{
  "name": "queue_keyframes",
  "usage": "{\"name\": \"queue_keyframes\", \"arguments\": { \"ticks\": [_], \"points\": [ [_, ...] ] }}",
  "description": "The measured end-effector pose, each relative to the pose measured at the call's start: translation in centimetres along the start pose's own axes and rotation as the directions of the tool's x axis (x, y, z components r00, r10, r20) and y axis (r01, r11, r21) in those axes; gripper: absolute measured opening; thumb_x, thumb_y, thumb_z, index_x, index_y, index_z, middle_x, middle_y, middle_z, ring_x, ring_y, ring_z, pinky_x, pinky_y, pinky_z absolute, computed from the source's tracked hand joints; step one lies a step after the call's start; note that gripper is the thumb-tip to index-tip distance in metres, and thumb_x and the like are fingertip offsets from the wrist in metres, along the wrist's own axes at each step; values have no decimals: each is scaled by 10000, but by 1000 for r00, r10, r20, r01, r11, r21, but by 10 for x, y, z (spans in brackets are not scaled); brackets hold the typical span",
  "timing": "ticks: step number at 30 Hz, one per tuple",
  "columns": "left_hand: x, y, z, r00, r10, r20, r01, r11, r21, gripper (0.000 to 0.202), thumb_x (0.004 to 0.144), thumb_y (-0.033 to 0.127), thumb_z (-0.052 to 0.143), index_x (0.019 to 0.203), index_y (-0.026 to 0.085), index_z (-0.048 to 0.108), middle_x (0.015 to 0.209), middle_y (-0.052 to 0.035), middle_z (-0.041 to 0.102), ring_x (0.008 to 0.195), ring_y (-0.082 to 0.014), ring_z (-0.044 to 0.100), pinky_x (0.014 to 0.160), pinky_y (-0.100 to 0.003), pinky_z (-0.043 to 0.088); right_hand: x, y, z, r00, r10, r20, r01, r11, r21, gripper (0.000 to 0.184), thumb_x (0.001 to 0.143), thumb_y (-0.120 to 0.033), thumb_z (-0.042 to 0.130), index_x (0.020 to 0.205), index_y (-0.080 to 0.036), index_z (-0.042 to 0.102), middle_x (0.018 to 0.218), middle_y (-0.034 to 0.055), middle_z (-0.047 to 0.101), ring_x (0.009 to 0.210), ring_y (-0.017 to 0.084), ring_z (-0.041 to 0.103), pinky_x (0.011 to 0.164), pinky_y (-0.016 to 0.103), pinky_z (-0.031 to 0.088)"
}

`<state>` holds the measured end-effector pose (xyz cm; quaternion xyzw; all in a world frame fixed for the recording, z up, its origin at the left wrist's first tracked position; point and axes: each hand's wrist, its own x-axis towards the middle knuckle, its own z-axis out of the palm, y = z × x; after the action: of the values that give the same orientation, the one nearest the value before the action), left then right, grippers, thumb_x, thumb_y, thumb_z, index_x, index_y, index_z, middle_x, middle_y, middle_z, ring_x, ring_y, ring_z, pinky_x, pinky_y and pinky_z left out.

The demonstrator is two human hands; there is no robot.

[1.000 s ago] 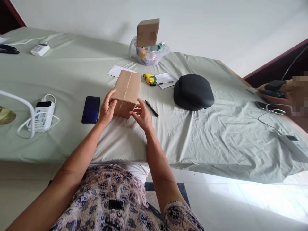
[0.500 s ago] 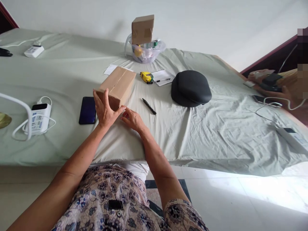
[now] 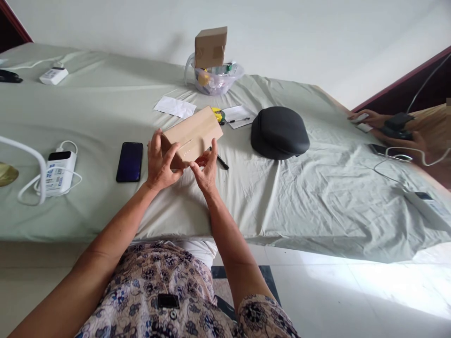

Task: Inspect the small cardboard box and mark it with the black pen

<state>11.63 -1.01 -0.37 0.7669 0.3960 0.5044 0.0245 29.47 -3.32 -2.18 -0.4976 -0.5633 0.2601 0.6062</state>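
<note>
While both hands hold the long brown cardboard box point(image 3: 192, 134), it sits turned and tipped above the near middle part of the table with the pale green cloth point(image 3: 88, 126). Half a second ago, the box lay flatter, and its far end pointed more straight away. Now that end has swung to the right, so more of the white sheet of paper point(image 3: 175, 107) shows on the far side. The person's left hand point(image 3: 162, 162) has its thumb and fingers wide apart, gripping the left end of the box. The right hand point(image 3: 206, 169) has moved up to the box's near right side, with its thumb at the low corner and a finger against the side, pinching it.

The box now hides part of the yellow and black tape measure point(image 3: 219, 115), which was all in sight before. The right hand covers one end of the thin black pen point(image 3: 223, 162). Some right-hand fingers are tucked away and hard to see. The box's underside is hidden too, so I cannot tell if it touches the cloth. At the far right, another person's hands point(image 3: 380, 121) hold something dark that is hard to make out, and that person is cut off by the edge.
</note>
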Motion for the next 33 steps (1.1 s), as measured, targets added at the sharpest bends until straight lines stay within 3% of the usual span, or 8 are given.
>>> {"name": "queue_keyframes", "arguments": {
  "ticks": [6,9,13,15,18,22,27,33],
  "points": [
    [11,-10,-15,994,45,102,-37,996,-78,763,629,517,890,1297,289,599,1736,-116,230,1604,-483,206,1260,-694,246,8,-1,-7,979,115,-171,-102,991,81,1148,819,-677,687,1666,-208,70,765,-39,562,673,158,531,716,332,507],
    [15,-14,-20,994,30,105,-16,991,-130,809,593,618,885,1274,282,607,1718,-134,270,1580,-494,261,1245,-700,281,18,10,-22,936,173,-307,-150,984,97,1004,860,-716,600,1621,-199,197,732,-45,559,641,146,511,687,314,487],
    [17,-15,-21,995,25,99,-7,984,-179,890,589,733,836,1302,256,598,1676,-177,328,1552,-496,319,1234,-693,301,30,28,-41,892,228,-391,-195,973,122,681,901,-793,431,1220,-211,583,744,-13,549,648,134,499,636,274,458],
    [16,-15,-22,995,20,98,-2,982,-189,916,603,758,813,1322,234,597,1649,-196,361,1539,-491,345,1237,-674,309,32,33,-46,882,228,-412,-188,973,136,630,899,-800,422,1055,-219,608,765,-5,538,685,136,519,653,268,472],
    [14,-17,-23,996,3,90,18,970,-241,935,637,773,789,1364,222,581,1608,-198,409,1524,-473,375,1229,-639,348,33,35,-50,864,209,-458,-161,977,143,600,885,-788,465,985,-216,618,845,14,568,803,156,580,747,294,524],
    [13,-23,-23,994,-93,54,107,915,-390,986,675,819,745,1467,300,472,1591,-151,430,1432,-409,506,1143,-557,478,32,35,-50,873,215,-437,-155,973,170,601,884,-766,478,985,-199,651,922,44,615,919,188,623,874,352,549],
    [15,-29,-22,981,-195,-3,173,879,-445,975,694,850,715,1469,313,469,1453,-118,545,1388,-399,527,1164,-552,455,31,36,-46,900,246,-360,-164,956,243,607,883,-748,503,1046,-189,676,1041,72,649,1039,203,637,931,367,556],
    [13,-35,-12,953,-301,-41,222,783,-581,845,725,746,773,1396,295,529,1286,-90,624,1238,-336,623,1100,-491,506,29,30,-43,948,204,-245,-138,955,262,664,909,-709,516,1380,-247,586,1361,113,614,1229,232,613,964,405,578]
  ]
}}
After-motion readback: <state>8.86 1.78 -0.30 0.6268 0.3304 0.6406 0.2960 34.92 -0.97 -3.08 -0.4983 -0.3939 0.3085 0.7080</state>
